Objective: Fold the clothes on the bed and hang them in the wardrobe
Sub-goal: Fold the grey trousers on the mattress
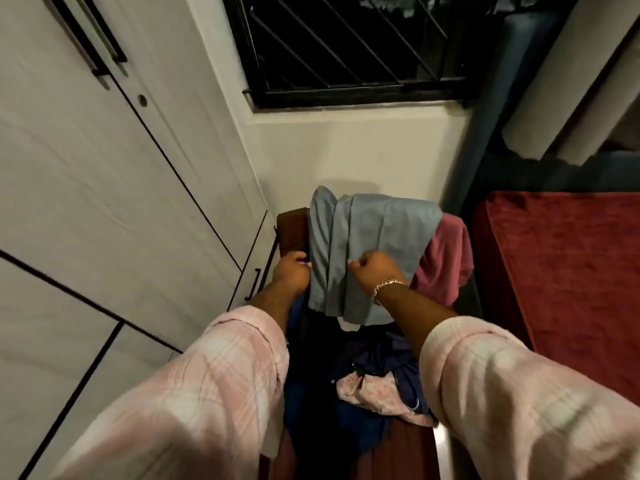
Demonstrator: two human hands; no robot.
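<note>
Grey garment point(367, 251), frame centre: left hand point(291, 271) and right hand point(372, 270) fingers pinch its edges, likely squaring it for folding.

Wardrobe point(86, 174) left, bed point(561, 265) right, clothes pile point(374, 382) between, window point(346, 46) behind.

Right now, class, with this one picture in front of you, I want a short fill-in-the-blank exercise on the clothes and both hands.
1. Both hands hold a garment coloured ____.
2. The bracelet sits on the ____ wrist.
3. The wardrobe doors are ____.
4. Behind the held garment hangs a ____ cloth.

Missing words: grey; right; closed; pink
</note>
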